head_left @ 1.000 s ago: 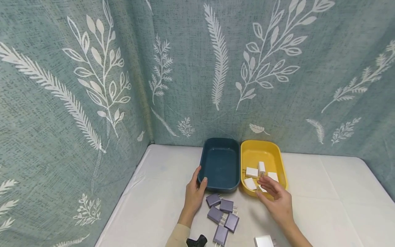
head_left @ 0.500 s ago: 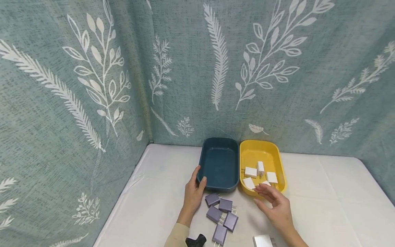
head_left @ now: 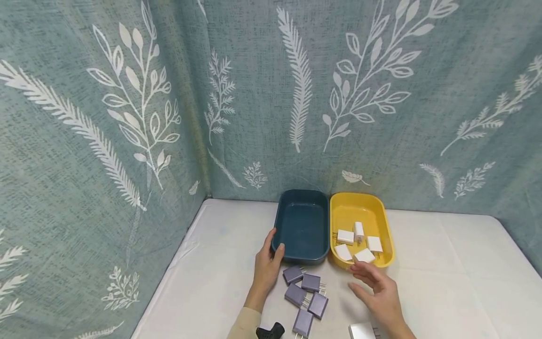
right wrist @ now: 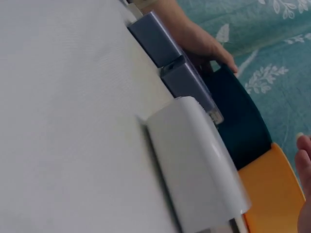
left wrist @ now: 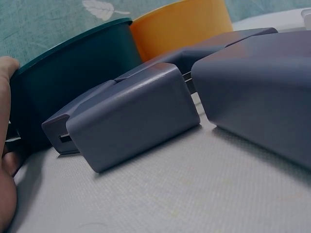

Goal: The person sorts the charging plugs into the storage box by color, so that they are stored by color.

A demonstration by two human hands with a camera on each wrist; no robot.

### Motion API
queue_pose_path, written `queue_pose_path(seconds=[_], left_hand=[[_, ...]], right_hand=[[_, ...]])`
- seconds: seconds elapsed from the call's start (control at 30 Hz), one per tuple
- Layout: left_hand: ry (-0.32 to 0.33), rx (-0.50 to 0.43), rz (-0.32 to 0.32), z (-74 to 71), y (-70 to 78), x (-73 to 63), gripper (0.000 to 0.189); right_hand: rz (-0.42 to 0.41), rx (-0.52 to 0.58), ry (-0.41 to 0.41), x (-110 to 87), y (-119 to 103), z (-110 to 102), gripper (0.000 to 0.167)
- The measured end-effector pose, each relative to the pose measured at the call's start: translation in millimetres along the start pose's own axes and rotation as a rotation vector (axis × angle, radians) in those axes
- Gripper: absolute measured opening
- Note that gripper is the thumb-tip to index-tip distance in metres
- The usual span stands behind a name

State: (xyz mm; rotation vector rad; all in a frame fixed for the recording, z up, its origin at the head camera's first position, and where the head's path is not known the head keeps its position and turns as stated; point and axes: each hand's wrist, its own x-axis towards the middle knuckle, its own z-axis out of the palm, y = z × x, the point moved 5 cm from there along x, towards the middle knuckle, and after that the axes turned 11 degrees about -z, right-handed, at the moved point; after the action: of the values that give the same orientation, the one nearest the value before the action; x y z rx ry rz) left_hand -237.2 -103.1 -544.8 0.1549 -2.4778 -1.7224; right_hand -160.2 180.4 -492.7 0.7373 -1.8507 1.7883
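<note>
- Blue tray (head_left: 301,230): left hand (head_left: 266,270) grips its near-left corner, presumably steadying it.
- Right hand (head_left: 382,294): loosely curved, holding nothing, near yellow tray (head_left: 353,207).
- Five white plugs (head_left: 374,243) inside; purple plugs (head_left: 295,294) before blue tray, seemingly colour-grouped.

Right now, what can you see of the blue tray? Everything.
The blue tray is dark teal-blue, an open oblong with rounded corners, raised walls and a smooth, slightly shiny surface that looks like plastic. Nothing shows inside it in the head view. It stands upright on the white table, long side pointing away from the person. The left hand holds its near left corner. The yellow tray sits against its right side, apparently touching.
</note>
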Motion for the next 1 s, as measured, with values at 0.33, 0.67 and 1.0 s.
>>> queue_pose_path(seconds=[0.33, 0.67, 1.0], left_hand=[[0.005, 0.006, 0.001, -1.0, 3.2, -0.8, 0.056], [-0.005, -0.007, -0.017, 1.4, -0.4, -1.0, 0.055], [0.004, -0.014, 0.009, -0.9, -0.3, -1.2, 0.054]], right_hand=[[0.064, 0.007, -0.015, -15.6, 4.3, -2.8, 0.045], [0.364, -0.121, -0.080, -31.0, 12.1, -1.7, 0.040], [0.526, -0.136, -0.093, -41.8, 12.3, -2.5, 0.041]])
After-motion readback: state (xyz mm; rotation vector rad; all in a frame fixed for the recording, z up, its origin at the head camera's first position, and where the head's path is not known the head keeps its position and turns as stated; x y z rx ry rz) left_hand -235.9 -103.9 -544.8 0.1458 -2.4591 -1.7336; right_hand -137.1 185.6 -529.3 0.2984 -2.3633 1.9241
